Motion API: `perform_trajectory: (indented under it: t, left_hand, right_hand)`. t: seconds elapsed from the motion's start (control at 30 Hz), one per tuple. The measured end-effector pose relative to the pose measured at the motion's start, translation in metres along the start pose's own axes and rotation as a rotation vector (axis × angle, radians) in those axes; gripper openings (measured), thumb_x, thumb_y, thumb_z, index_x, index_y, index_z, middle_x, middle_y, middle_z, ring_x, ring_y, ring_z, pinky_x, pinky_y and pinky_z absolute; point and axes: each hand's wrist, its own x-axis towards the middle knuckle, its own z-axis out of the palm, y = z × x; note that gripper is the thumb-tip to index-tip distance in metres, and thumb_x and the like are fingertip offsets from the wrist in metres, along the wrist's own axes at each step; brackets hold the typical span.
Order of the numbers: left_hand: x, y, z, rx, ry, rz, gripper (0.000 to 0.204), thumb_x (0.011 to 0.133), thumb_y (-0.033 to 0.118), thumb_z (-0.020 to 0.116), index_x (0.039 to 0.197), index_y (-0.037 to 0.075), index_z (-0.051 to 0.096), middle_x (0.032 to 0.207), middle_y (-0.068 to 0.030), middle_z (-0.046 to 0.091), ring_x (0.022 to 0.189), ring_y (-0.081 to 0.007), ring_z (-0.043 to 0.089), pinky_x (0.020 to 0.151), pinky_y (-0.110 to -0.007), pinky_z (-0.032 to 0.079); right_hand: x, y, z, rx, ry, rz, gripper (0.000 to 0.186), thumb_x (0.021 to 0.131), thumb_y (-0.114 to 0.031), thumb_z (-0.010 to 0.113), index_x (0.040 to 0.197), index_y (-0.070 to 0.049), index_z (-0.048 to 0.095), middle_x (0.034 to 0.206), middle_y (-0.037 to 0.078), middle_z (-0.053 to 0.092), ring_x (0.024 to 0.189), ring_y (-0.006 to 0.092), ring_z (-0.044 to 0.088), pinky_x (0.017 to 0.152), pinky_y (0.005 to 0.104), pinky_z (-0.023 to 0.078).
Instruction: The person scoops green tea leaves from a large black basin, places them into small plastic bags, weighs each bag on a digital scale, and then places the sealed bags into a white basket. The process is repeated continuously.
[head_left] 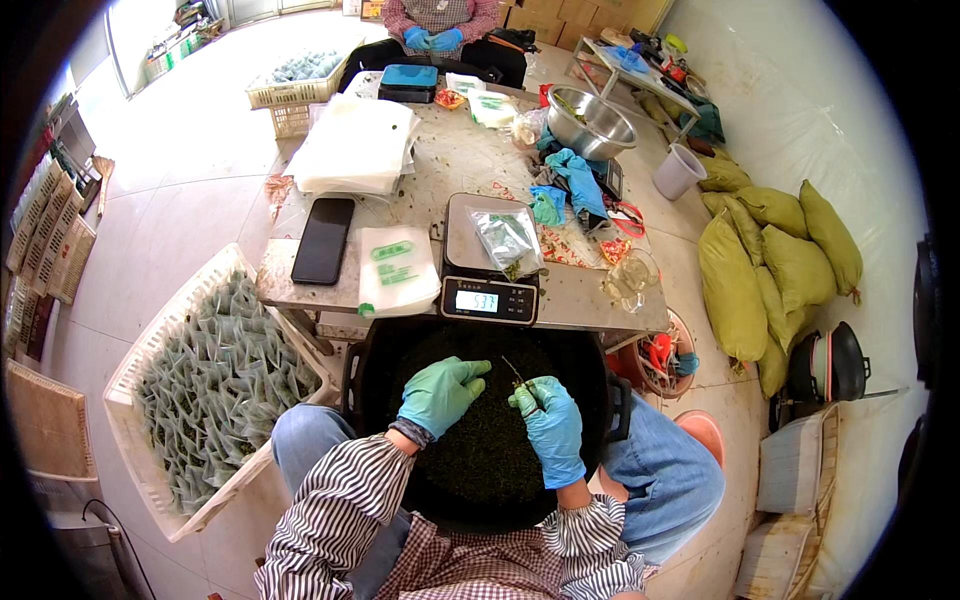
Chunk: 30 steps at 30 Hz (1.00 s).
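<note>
A thin dark stem (512, 370) sticks up from the pinched fingers of my right hand (552, 425), in a blue glove with green fingertips. My left hand (440, 397), in a green glove, is beside it, its fingers curled together; whether they hold anything is hidden. Both hands are above a black tub (375, 350) between my knees, filled with dark green leafy bits (485, 450). Beyond the tub, a digital scale (490, 300) with a lit display stands at the table's near edge. On its plate lies a clear plastic bag (507, 240) with some green stuff inside.
The table (440, 150) also carries a phone (323, 240), flat bags (398, 268), a white sheet stack (357, 145) and a steel bowl (590, 122). At left stands a crate (225, 515) of filled bags; at right, green sacks (735, 290). A person (440, 15) sits opposite.
</note>
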Motion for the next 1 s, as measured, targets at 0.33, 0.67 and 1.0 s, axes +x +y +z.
perform_trajectory:
  t: [0.33, 0.67, 1.0]
  left_hand:
    - [0.001, -0.001, 0.001, 0.01, 0.048, 0.004, 0.031, 0.092, 0.02, 0.068, 0.122, 0.015, 0.074, 0.09, -0.0104, 0.071, 0.081, -0.0273, 0.068, 0.076, -0.039, 0.054]
    - [0.002, 0.002, -0.002, -0.029, 0.086, 0.005, 0.029, 0.092, 0.021, 0.07, 0.119, 0.013, 0.075, 0.093, -0.011, 0.072, 0.081, -0.0254, 0.069, 0.074, -0.036, 0.055]
    - [-0.034, 0.042, 0.039, -0.351, -0.057, 0.37, 0.019, 0.093, 0.017, 0.071, 0.102, 0.002, 0.065, 0.091, -0.014, 0.066, 0.082, -0.0301, 0.068, 0.07, -0.038, 0.055]
  right_hand:
    - [0.094, -0.016, 0.004, -0.279, 0.037, -0.13, 0.056, 0.089, -0.019, 0.068, 0.143, -0.021, 0.055, 0.103, 0.011, 0.063, 0.088, 0.0277, 0.065, 0.077, 0.0408, 0.054]
    - [0.091, -0.006, 0.005, -0.279, 0.23, -0.22, 0.019, 0.088, -0.012, 0.064, 0.103, -0.016, 0.074, 0.092, 0.01, 0.065, 0.085, 0.0308, 0.065, 0.076, 0.0395, 0.053]
    - [0.047, -0.007, 0.025, 0.379, 0.142, 0.034, 0.059, 0.1, -0.021, 0.064, 0.152, -0.006, 0.041, 0.148, 0.015, 0.049, 0.128, 0.0244, 0.054, 0.107, 0.0359, 0.044]
